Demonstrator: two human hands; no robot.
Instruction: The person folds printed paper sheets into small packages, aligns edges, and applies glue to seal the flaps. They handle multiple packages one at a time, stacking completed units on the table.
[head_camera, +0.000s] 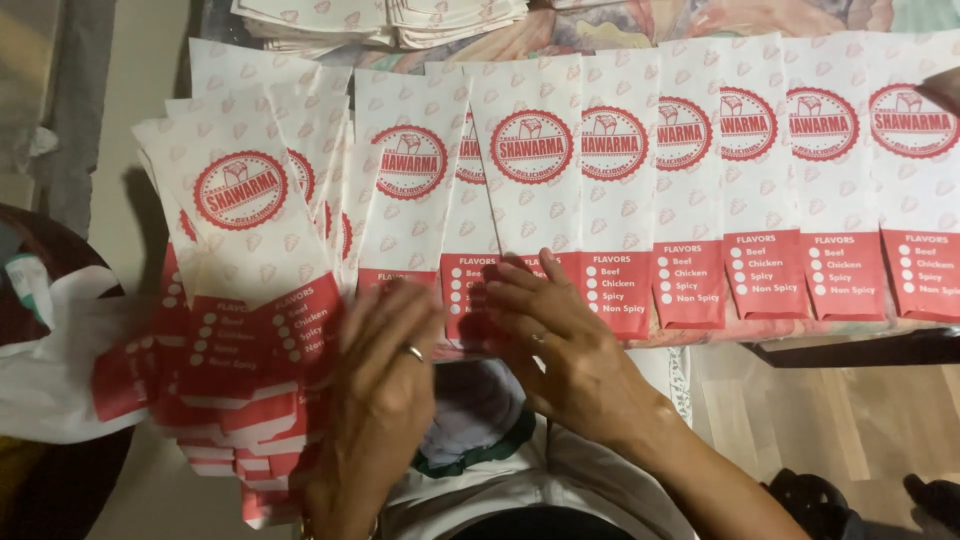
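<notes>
Now both hands lie flat: left hand (385, 375) pinning the fanned paper bags (250, 300), right hand (545, 320) pressing the overlapped row (700, 180), neither gripping.

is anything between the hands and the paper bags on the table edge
Nothing visible. The left hand lies flat on the fanned bags, and the right hand has its fingertips directly on the red ends of the row of bags. No other object lies between them.

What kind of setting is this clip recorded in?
Probably a home table used for packing work, not a factory line: white-and-red paper sleeves lie fanned in overlapping rows on a floral tablecloth, with wood flooring below and more stacked sleeves behind.
</notes>
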